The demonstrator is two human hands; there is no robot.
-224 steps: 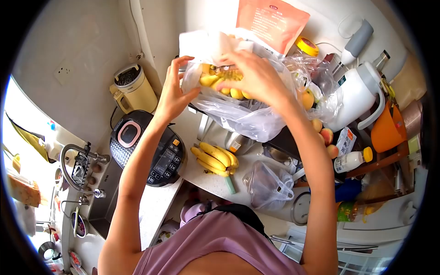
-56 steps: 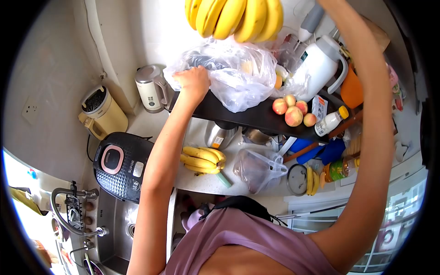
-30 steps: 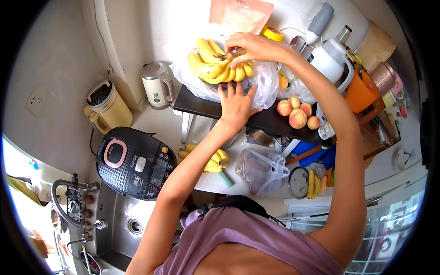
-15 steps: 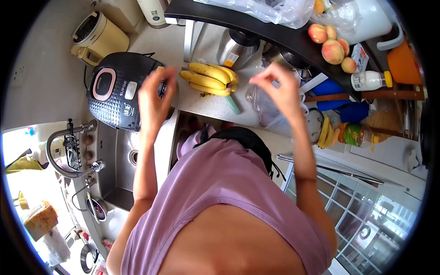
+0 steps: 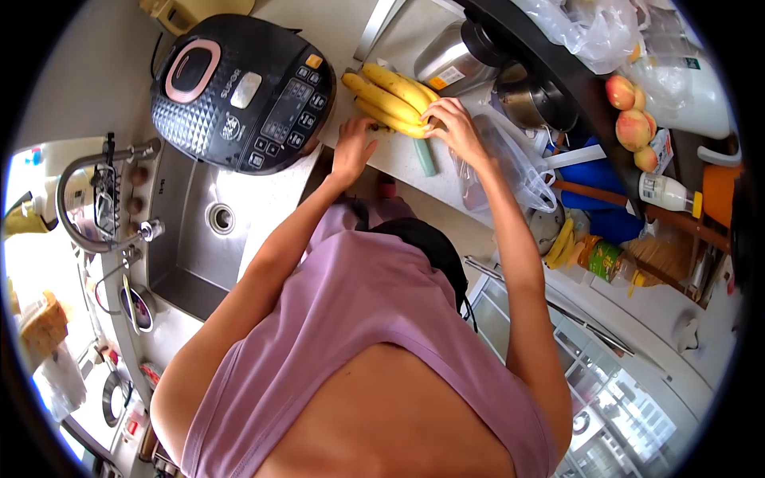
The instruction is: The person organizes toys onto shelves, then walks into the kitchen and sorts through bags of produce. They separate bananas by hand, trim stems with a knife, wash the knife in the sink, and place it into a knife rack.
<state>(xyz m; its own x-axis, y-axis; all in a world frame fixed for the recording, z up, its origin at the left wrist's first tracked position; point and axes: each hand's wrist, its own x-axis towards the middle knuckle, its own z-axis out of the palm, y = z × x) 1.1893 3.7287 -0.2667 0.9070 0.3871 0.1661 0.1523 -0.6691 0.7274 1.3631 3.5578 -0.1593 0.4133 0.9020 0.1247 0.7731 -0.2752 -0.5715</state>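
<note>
A bunch of yellow bananas [image 5: 388, 99] lies on the light counter. My right hand [image 5: 460, 135] is at the bunch's right end, its bent fingers closed on the bananas there. Just below the bunch's left part is my left hand [image 5: 353, 150], thumb and fingers apart, with the index fingertip close to the lowest banana. Whether that fingertip touches the fruit I cannot tell. A pale green, narrow object [image 5: 425, 158] lies on the counter between my hands, its upper end hidden by the bananas.
To the left stands a black rice cooker [image 5: 243, 95], above a steel sink [image 5: 187, 259]. Behind the bananas are a steel thermos jug [image 5: 454, 60] and a pot [image 5: 534, 99]. A clear plastic bag [image 5: 510, 163] is right of my right hand. Peaches [image 5: 633, 127] sit on a black shelf [image 5: 550, 52].
Both hands have come from raised in the air down to the bananas; the right now grips the bunch's end. The view has shifted, with the rice cooker and sink appearing larger.
</note>
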